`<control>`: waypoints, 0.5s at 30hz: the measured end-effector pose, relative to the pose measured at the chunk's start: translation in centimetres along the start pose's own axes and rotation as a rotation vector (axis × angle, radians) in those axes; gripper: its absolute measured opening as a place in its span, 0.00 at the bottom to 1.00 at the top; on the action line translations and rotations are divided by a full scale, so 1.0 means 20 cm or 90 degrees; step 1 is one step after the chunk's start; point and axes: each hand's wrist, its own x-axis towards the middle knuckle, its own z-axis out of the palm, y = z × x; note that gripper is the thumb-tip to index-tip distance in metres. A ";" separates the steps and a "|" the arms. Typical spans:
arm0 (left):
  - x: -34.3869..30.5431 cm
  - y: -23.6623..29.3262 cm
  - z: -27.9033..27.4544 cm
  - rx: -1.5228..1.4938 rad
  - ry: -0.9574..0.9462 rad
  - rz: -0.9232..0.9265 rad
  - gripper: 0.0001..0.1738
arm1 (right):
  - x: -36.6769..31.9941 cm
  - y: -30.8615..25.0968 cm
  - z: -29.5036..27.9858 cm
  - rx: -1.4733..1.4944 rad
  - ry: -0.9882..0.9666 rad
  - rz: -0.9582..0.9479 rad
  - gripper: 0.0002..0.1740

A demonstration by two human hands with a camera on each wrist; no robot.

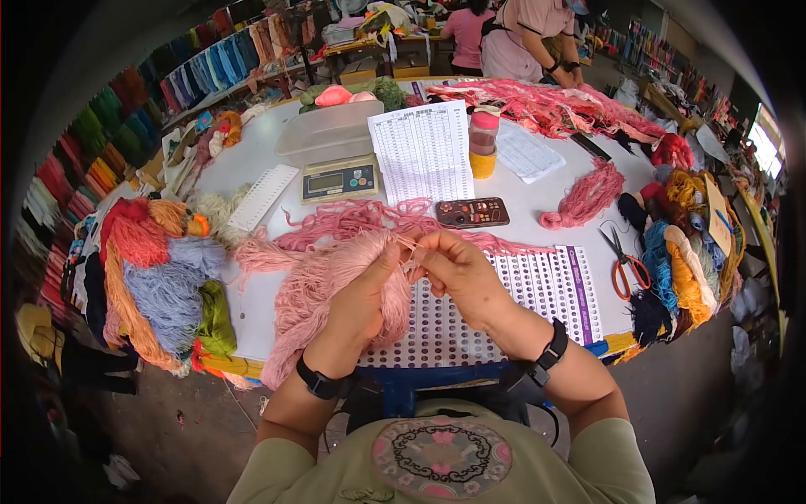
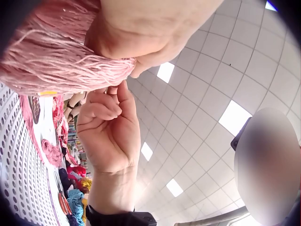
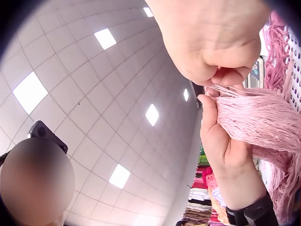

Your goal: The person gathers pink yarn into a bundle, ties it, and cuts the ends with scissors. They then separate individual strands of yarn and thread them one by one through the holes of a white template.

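Note:
A thick hank of pale pink yarn [image 1: 315, 290] hangs from my left hand [image 1: 357, 307] over the near side of the table. My left fingers grip its gathered top end, seen close in the left wrist view. Facing it, my right hand [image 1: 466, 273] has its fingers curled in and pinches a few thin strands [image 3: 216, 89] at that end. The fingertips of both hands nearly meet there. Below the hands lies a white perforated card [image 1: 445, 332] with rows of holes, partly covered by the hank. Darker pink yarn [image 1: 336, 220] lies loose just behind.
Behind the hands are a phone [image 1: 473, 212], a digital scale [image 1: 340, 179], a printed sheet [image 1: 422, 151] and a bottle [image 1: 484, 134]. Orange-handled scissors [image 1: 628, 269] lie right. Coloured yarn piles [image 1: 185, 277] line the left edge. Across the table, another person [image 1: 537, 42] handles pink yarn.

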 end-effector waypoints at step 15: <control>0.00 0.00 0.03 -0.043 -0.072 0.029 0.36 | 0.01 -0.02 -0.01 0.019 -0.015 0.016 0.06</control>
